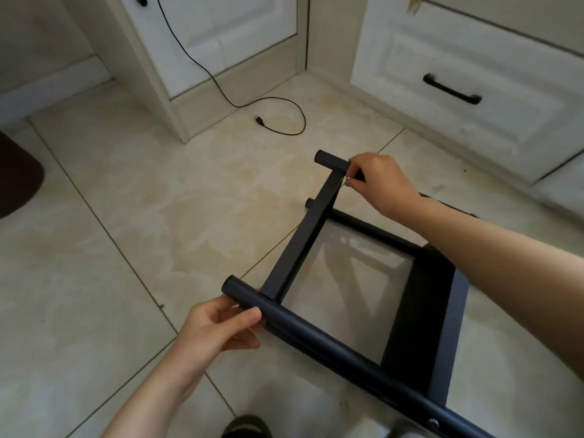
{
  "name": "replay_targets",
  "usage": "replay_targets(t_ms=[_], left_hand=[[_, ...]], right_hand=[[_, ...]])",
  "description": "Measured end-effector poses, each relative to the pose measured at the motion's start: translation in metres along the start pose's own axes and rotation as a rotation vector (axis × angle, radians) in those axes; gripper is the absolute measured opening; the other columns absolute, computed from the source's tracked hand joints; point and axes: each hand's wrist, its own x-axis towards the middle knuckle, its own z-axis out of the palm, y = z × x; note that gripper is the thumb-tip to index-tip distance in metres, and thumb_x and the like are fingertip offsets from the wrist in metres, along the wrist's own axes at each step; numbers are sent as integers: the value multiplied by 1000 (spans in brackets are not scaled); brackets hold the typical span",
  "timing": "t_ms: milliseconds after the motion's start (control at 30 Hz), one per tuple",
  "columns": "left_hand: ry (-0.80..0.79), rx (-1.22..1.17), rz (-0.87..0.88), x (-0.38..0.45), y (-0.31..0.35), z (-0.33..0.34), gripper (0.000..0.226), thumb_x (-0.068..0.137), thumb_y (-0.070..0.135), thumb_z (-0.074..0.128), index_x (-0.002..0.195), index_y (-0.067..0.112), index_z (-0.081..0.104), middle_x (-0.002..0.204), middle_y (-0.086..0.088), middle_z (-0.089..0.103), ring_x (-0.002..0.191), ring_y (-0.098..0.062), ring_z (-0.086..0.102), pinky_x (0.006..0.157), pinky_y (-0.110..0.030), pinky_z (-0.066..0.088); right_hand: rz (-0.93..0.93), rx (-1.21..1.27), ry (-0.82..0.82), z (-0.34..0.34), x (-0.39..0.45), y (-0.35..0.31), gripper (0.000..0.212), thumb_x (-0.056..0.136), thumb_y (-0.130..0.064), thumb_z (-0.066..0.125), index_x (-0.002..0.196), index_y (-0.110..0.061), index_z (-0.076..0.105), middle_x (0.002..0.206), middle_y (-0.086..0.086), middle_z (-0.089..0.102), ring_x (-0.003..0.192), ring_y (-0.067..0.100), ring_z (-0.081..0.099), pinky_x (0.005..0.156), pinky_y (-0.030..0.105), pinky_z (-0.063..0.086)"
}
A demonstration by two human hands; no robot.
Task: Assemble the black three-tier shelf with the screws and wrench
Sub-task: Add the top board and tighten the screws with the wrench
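Observation:
The black shelf frame (303, 235) lies tilted over the tiled floor, with a flat tier panel running between two round posts. My left hand (221, 327) grips the near post (316, 330) close to its capped end. My right hand (379, 181) is at the far post (331, 159), where its fingertips pinch a small metal piece, a wrench or screw (347, 180), at the joint with the tier panel. Another black tier (420, 314) sits lower right. A screw head (433, 423) shows on the near post at the bottom.
White cabinets (221, 42) and a drawer front with a black handle (452, 89) stand at the back. A black cable (278, 121) trails across the floor. A dark rounded object (15, 175) sits at the left edge. My shoe (246, 428) shows at the bottom.

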Motion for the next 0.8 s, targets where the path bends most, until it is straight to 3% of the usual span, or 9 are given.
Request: replay_targets(t_ms=[67, 133, 233, 300, 433, 533, 600, 733, 800], left_hand=[[13, 60, 20, 2, 2, -3, 43, 54, 44, 90, 95, 33, 80, 86, -8, 76, 74, -23, 74, 71, -37, 63], [30, 109, 71, 5, 5, -6, 64, 51, 45, 95, 111, 45, 74, 94, 1, 75, 83, -19, 74, 74, -34, 61], [32, 246, 148, 9, 13, -12, 101, 44, 46, 96, 133, 57, 51, 108, 10, 71, 93, -15, 73, 82, -26, 57], [-21, 332, 201, 12, 21, -16, 112, 45, 44, 100, 138, 60, 40, 119, 20, 67, 105, -9, 69, 84, -22, 56], [-118, 660, 326, 17, 42, -23, 90, 49, 52, 90, 128, 67, 49, 134, 36, 53, 128, 11, 49, 106, -21, 40], [-235, 974, 319, 24, 62, -25, 75, 62, 46, 92, 118, 72, 50, 132, 39, 43, 128, 23, 33, 103, -1, 23], [-330, 1097, 309, 28, 71, -20, 71, 69, 39, 90, 119, 68, 49, 122, 40, 42, 119, 22, 40, 93, 7, 24], [-441, 1190, 276, 33, 75, -14, 79, 79, 32, 84, 143, 48, 40, 107, 28, 65, 98, 13, 60, 84, 0, 39], [-464, 1188, 287, 32, 73, -16, 78, 82, 32, 82, 141, 51, 34, 103, 25, 68, 97, 9, 62, 85, -5, 42]], right_hand=[[-8, -18, 3, 2, 1, 1, 11, 92, -17, 67, 96, -7, 63, 100, 11, 63, 90, 30, 60, 81, 44, 51], [-12, -28, 20, 5, 0, 0, 13, 93, -19, 66, 95, -7, 61, 98, 9, 61, 86, 30, 58, 79, 45, 51], [11, 3, 61, 8, -2, -4, 15, 95, -22, 63, 94, -8, 58, 101, 9, 58, 87, 30, 56, 78, 47, 50], [18, 12, 79, 11, -3, -7, 15, 96, -21, 62, 95, -6, 58, 105, 10, 58, 88, 30, 56, 78, 47, 50], [10, 14, 97, 12, -6, -12, 13, 96, -18, 61, 97, -5, 60, 109, 12, 59, 91, 31, 57, 80, 46, 50], [1, 11, 96, 13, -7, -14, 11, 95, -16, 62, 97, -5, 62, 112, 12, 59, 93, 31, 58, 82, 45, 50], [0, 19, 74, 13, -7, -14, 10, 95, -15, 63, 97, -5, 63, 115, 12, 60, 98, 30, 59, 87, 46, 50], [-17, 38, 104, 12, -18, -13, 12, 93, -19, 66, 99, -9, 69, 131, 7, 58, 124, 28, 48, 105, 37, 38], [-15, 132, 171, 12, -33, -19, 11, 92, -22, 67, 97, -13, 70, 128, 2, 58, 124, 22, 45, 100, 26, 35]])
